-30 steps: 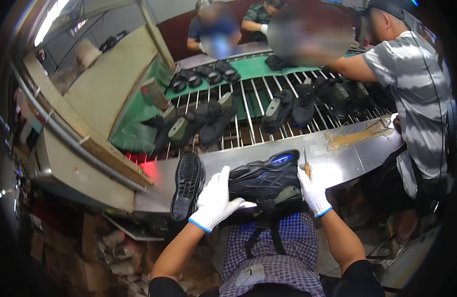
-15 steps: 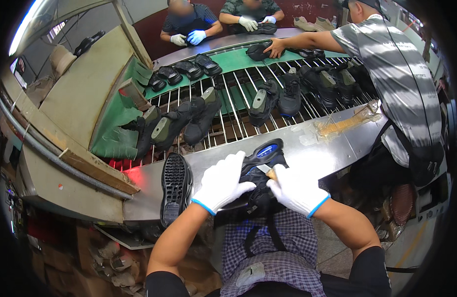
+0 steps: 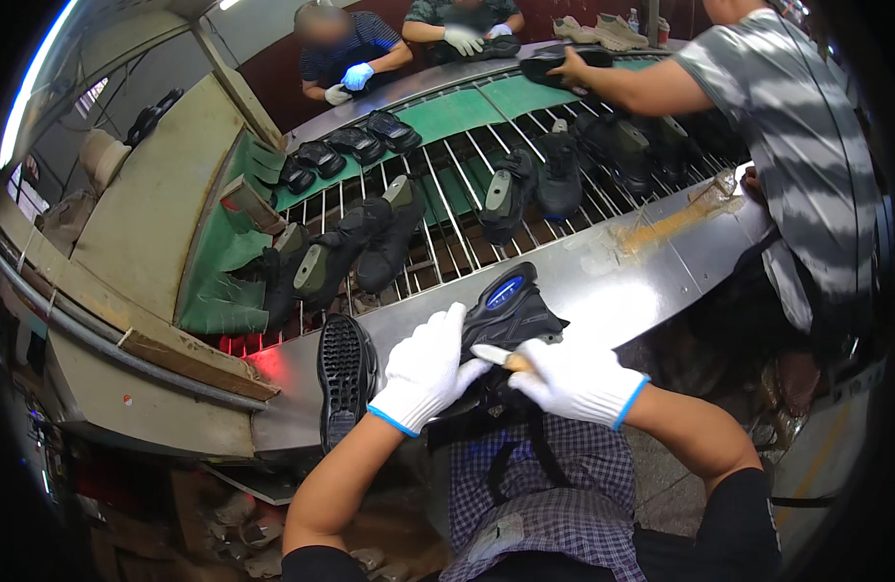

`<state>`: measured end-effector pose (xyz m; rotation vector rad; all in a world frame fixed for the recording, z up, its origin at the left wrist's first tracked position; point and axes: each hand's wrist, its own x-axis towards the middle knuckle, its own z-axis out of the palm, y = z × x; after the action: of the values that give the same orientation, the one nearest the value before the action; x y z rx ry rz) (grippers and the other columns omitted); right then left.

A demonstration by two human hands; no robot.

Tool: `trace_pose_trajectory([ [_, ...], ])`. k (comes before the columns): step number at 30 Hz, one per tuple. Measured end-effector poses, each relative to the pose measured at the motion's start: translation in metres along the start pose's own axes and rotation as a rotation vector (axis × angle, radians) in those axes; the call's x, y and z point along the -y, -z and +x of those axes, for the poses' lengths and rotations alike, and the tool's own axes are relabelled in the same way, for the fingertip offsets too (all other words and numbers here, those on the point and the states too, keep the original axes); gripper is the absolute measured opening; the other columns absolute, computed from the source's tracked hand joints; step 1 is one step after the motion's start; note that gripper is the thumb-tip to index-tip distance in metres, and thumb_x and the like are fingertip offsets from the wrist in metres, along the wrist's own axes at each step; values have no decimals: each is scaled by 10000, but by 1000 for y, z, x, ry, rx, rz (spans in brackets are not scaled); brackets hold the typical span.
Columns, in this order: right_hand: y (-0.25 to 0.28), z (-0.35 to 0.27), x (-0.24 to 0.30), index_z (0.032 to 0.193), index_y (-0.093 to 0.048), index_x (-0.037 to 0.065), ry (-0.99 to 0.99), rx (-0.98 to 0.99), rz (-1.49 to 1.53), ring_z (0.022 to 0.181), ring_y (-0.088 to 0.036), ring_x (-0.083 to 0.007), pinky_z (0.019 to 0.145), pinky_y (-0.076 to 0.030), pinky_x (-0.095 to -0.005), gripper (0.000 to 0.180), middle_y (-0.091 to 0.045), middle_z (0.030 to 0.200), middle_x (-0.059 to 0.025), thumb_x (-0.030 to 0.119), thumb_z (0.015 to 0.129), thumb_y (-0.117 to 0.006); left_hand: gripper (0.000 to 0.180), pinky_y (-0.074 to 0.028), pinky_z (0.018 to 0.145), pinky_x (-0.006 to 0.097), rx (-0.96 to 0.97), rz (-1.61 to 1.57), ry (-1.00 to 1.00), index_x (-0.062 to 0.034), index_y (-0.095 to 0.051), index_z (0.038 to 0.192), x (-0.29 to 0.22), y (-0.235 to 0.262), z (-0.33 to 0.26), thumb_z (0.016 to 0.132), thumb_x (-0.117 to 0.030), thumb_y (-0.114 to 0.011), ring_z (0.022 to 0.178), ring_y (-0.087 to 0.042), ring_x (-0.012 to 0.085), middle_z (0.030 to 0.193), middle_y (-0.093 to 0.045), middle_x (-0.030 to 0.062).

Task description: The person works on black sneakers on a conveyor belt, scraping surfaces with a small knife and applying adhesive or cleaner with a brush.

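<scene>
My left hand (image 3: 418,369), in a white knit glove with a blue cuff, grips a black shoe (image 3: 513,320) at its left side. The shoe is held at the near edge of the metal table, and a glossy blue inset shows on its sole. My right hand (image 3: 578,380), gloved alike, is closed round the wooden handle of a short knife (image 3: 494,353). The blade lies across the shoe, its tip close to my left thumb. Left of my left hand, another black shoe (image 3: 343,364) stands with its studded sole toward me.
Several black shoes on lasts (image 3: 389,238) rest on a rack of metal rods (image 3: 446,199). Beyond it, sole pieces (image 3: 355,144) lie on a green belt (image 3: 457,113). A co-worker (image 3: 777,126) at right handles a dark shoe (image 3: 554,64); two gloved people sit across. A wooden-edged panel (image 3: 195,364) borders the left.
The knife has shifted left, its tip now nearer my left thumb. The shoe in my hands has turned somewhat. The co-worker's shoe is farther right and back, and the whole view has shifted slightly.
</scene>
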<state>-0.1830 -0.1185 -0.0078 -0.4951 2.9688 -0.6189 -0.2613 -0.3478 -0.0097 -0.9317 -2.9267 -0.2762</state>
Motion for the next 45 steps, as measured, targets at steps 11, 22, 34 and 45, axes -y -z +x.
trace_pose_trajectory([
  [11, -11, 34, -38, 1057, -591, 64, 151, -107, 81, 698, -698, -357, 640, -565, -481, 297, -682, 851, -167, 359, 1057, -622, 708, -598, 836, 474, 152, -20, 9, -49, -590, 1213, -14, 3, 50, 805, -581, -819, 980, -739, 363, 1075, -705, 167],
  [22, 6, 14, -154, 1185, -709, -12, -314, 211, 224, 883, -719, -334, 836, -561, -438, 516, -731, 969, -204, 464, 1066, -547, 817, -582, 881, 478, 280, 1, -50, -39, -568, 1301, -16, 11, 58, 796, -632, -815, 1050, -722, 376, 1128, -696, 181],
  [34, -2, 25, -173, 1373, -627, 96, -148, -457, 23, 1249, -606, -384, 1081, -494, -467, 524, -623, 1368, -166, 398, 955, -723, 936, -486, 1149, 447, -452, -679, 326, -4, -461, 1539, 55, -67, -71, 757, -223, -927, 1310, -610, 344, 1416, -612, 187],
  [45, -113, -41, -51, 1289, -632, -49, -45, -793, 786, 973, -711, -345, 924, -563, -432, 355, -732, 1079, -224, 214, 1061, -563, 311, -502, 933, 277, -690, -1230, 650, -1, -701, 1246, 53, -86, -50, 1010, -201, -734, 998, -619, 104, 1086, -700, 32],
])
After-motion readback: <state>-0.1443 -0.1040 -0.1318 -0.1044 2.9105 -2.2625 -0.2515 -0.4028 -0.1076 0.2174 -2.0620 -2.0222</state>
